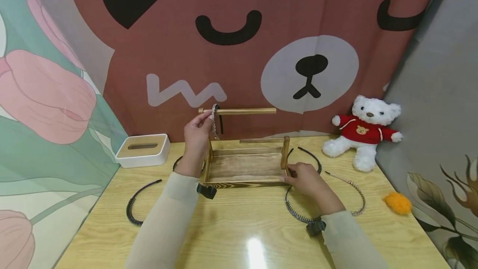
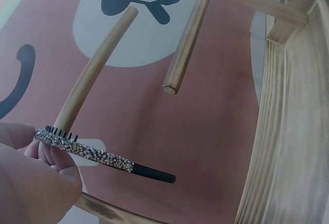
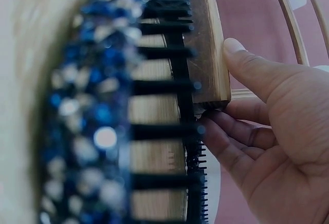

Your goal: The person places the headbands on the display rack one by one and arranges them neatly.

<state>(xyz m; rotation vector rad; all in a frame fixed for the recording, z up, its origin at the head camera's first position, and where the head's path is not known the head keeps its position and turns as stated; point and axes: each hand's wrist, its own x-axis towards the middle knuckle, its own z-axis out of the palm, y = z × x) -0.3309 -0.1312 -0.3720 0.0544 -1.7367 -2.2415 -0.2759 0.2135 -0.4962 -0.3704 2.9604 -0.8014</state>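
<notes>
My left hand point(image 1: 197, 138) pinches a rhinestone headband point(image 2: 97, 152) with black teeth and a black tip. The band hangs at the left end of the upper rod point(image 1: 246, 111) of a wooden rack point(image 1: 244, 184). A shorter, lower rod point(image 2: 187, 41) juts leftward from the rack's right post point(image 1: 285, 152). At the rack's lower right corner, my right hand point(image 1: 308, 179) grips the wood, thumb on one side and fingers around the edge. A headband with blue and clear stones point(image 3: 92, 111) looms close in the right wrist view; it lies beneath my right wrist.
Around the rack lie more headbands: a black one point(image 1: 130, 211) at left, another dark one point(image 1: 315, 157) behind my right hand, and a beaded one point(image 1: 362, 198) at right. A white tissue box point(image 1: 143, 159), a teddy bear point(image 1: 367, 132) and an orange fluffy object point(image 1: 397, 203) stand farther out.
</notes>
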